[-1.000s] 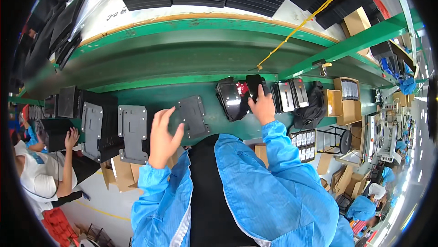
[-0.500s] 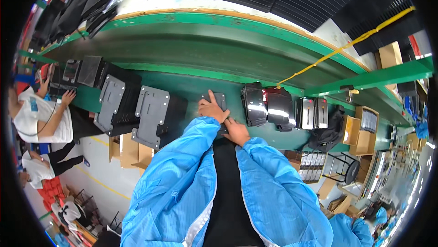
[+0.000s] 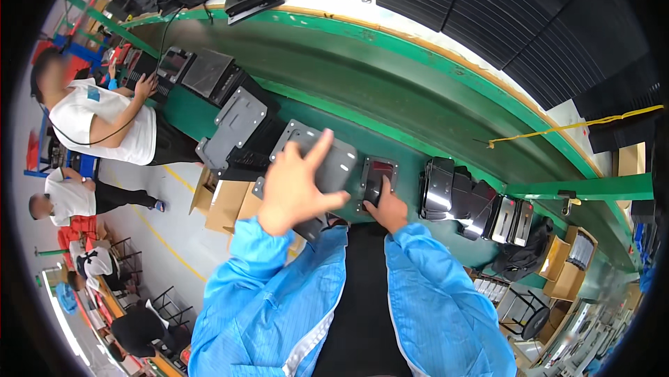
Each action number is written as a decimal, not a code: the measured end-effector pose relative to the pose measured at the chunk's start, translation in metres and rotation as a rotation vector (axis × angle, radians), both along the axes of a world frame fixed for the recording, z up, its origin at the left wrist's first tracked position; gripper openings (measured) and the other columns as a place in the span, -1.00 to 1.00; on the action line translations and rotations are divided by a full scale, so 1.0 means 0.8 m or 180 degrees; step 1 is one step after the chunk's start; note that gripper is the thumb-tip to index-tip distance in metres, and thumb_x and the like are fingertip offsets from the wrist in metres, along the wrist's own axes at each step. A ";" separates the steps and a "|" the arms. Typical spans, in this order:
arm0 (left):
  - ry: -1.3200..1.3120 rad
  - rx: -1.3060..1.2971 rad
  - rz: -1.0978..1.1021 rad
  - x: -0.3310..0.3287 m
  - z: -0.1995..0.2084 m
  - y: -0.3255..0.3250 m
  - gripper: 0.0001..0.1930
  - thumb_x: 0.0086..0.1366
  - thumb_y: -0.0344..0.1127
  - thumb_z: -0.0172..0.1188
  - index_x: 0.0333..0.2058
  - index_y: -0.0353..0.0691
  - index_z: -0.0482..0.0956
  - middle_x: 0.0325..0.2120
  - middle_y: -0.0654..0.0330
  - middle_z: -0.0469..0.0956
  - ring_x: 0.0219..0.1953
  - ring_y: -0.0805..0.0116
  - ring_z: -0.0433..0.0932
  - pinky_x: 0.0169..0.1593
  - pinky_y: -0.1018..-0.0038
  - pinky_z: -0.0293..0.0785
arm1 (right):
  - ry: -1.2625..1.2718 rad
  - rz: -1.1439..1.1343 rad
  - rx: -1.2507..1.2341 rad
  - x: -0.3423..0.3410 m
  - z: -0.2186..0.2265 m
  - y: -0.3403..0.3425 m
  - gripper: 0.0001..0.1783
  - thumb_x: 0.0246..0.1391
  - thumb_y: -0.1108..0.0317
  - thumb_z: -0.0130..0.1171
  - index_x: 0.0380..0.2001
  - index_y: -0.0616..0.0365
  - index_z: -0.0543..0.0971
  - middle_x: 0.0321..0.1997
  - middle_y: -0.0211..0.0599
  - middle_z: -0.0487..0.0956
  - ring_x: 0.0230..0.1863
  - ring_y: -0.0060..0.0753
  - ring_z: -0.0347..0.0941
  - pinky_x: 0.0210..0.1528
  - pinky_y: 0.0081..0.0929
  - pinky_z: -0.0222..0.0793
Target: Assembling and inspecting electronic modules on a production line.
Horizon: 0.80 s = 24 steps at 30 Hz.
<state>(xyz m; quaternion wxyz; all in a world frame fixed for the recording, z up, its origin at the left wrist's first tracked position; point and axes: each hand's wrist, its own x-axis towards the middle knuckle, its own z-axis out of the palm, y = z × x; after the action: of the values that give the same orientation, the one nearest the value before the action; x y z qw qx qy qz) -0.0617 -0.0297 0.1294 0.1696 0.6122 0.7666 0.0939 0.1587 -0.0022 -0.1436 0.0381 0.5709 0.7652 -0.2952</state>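
Observation:
My left hand (image 3: 296, 189) is raised with fingers spread and nothing in it, in front of a stack of dark grey flat metal plates (image 3: 333, 157) with holes at the corners. It hides part of that stack. My right hand (image 3: 390, 211) rests on a small dark rectangular plate (image 3: 380, 169), which has a glossy reddish-black face and lies flat on the green bench. The thumb and forefinger are apart on its surface; the other fingers are partly hidden. Farther left is a second stack of grey plates (image 3: 239, 125).
Glossy black parts (image 3: 437, 187) stand right of my right hand, then silver-faced units (image 3: 512, 220) and a black bag (image 3: 519, 255). A green shelf edge (image 3: 390, 46) runs above the bench. A person in white (image 3: 104, 122) works at the left. Cardboard boxes (image 3: 230, 203) sit below.
My left hand has left the small plate and moved left to the grey stack, fingers spreading. My right hand stays at the small plate. The view has turned left.

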 end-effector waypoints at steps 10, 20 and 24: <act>0.0777 0.0498 -0.0245 -0.052 -0.063 0.007 0.10 -0.25 0.07 0.54 0.38 0.13 0.34 -0.11 -0.10 0.36 -0.10 -0.17 0.43 -0.11 0.06 0.54 | -0.0544 0.0181 -0.0063 -0.047 -0.038 0.025 0.34 0.03 -0.18 0.28 0.49 0.43 -0.28 -0.44 0.04 0.69 -0.48 0.05 0.67 -0.42 -0.06 0.55; 0.0744 0.0266 0.0047 -0.056 -0.053 0.002 0.09 -0.18 -0.04 0.54 0.42 0.18 0.27 -0.04 -0.15 0.37 -0.04 -0.21 0.42 0.01 0.02 0.50 | 0.0863 -0.1123 0.0758 0.118 0.116 0.065 -0.05 0.09 -0.07 0.26 0.47 -0.01 0.17 0.00 0.36 0.56 -0.05 0.35 0.57 0.06 0.04 0.50; 0.1251 0.1049 -0.0173 -0.024 -0.062 0.011 -0.07 -0.07 -0.09 0.52 0.34 0.01 0.37 -0.02 -0.17 0.39 -0.03 -0.19 0.42 0.10 0.03 0.45 | -0.0607 -0.1960 0.0979 0.244 0.054 0.065 0.04 0.05 -0.14 0.32 0.50 -0.06 0.12 -0.06 0.30 0.50 -0.10 0.34 0.55 -0.08 0.04 0.55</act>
<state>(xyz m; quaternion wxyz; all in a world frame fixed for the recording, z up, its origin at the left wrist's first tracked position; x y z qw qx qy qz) -0.0808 -0.0209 0.0797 -0.0822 0.6584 0.7424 0.0922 0.3538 0.0496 -0.1001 -0.0677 0.7987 0.5858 -0.1196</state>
